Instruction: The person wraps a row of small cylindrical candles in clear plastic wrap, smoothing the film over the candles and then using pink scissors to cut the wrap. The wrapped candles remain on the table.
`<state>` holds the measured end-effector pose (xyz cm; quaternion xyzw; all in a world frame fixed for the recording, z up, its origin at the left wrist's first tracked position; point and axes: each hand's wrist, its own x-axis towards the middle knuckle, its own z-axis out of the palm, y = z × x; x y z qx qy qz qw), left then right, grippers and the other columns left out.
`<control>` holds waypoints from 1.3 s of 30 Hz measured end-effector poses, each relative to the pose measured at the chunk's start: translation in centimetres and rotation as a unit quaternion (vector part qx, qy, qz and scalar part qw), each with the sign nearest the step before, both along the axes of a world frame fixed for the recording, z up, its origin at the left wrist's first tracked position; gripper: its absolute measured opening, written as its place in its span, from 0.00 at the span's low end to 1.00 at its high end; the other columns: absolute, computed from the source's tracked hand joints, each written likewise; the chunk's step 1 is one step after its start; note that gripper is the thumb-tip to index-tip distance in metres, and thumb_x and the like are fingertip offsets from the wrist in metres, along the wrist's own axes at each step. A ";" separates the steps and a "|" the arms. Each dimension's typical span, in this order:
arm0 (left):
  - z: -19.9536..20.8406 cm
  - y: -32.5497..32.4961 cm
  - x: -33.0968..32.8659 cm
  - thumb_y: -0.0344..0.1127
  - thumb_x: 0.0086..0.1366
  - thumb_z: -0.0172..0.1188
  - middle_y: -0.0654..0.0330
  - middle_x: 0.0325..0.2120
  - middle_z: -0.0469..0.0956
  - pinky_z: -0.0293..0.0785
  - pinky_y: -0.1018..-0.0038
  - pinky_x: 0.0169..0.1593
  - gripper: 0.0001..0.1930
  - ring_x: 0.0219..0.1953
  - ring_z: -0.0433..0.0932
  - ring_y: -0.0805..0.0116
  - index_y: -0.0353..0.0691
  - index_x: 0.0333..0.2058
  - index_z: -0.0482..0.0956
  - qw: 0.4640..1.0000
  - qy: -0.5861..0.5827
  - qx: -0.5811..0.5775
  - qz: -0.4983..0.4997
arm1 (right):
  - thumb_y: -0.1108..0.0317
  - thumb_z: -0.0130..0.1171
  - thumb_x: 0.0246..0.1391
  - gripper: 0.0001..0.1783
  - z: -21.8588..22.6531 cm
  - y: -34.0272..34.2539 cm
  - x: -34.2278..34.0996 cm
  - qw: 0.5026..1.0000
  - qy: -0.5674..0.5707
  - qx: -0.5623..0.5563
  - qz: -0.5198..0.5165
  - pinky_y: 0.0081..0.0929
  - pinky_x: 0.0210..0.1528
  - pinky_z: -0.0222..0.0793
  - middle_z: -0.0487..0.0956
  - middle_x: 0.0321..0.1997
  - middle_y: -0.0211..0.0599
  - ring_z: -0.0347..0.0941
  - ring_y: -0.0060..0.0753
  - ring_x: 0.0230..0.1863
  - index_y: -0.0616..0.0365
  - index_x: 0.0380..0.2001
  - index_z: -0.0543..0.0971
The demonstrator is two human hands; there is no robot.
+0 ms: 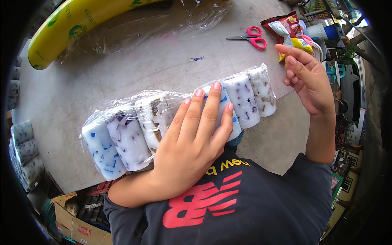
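A row of several white cylinders with blue, purple and brown specks (122,139) lies wrapped in clear plastic film across the grey table (143,61). My left hand (196,134) presses flat on the middle of the row, fingers spread. My right hand (308,77) hovers above the row's right end (261,92), fingers loosely curled, holding nothing that I can see.
A yellow roll with green marks (69,24) and loose clear film (155,20) lie at the far side. Pink-handled scissors (251,37) and a red snack bag (288,30) sit far right. More wrapped cylinders (22,151) stack at the left; cardboard boxes (69,216) below.
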<state>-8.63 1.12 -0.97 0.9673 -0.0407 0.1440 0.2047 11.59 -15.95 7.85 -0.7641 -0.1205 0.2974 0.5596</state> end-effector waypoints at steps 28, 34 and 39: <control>-0.7 -0.3 0.4 0.41 0.49 0.65 0.49 0.61 0.70 0.71 0.64 0.60 0.30 0.58 0.74 0.53 0.46 0.54 0.77 0.999 -0.026 0.029 0.030 | 0.63 0.66 0.58 0.25 -0.9 0.7 -3.1 0.928 -0.202 -0.275 0.153 0.14 0.27 0.58 0.72 0.24 0.19 0.62 0.11 0.25 0.55 0.58 0.77; 0.3 0.2 0.4 0.34 0.39 0.72 0.44 0.66 0.60 0.72 0.62 0.57 0.40 0.56 0.73 0.49 0.46 0.57 0.75 0.999 -0.002 -0.047 0.001 | 0.52 0.57 0.64 0.24 0.3 -14.2 7.5 0.776 -0.498 -0.309 -0.231 0.16 0.46 0.67 0.79 0.38 0.28 0.73 0.17 0.39 0.55 0.57 0.77; 0.7 0.2 0.3 0.32 0.34 0.76 0.44 0.68 0.56 0.73 0.66 0.52 0.46 0.56 0.73 0.50 0.51 0.59 0.74 0.999 0.040 -0.034 0.008 | 0.46 0.54 0.65 0.24 -1.7 -22.4 11.7 0.927 -0.155 -0.255 -0.226 0.27 0.53 0.67 0.80 0.49 0.32 0.74 0.26 0.47 0.56 0.46 0.82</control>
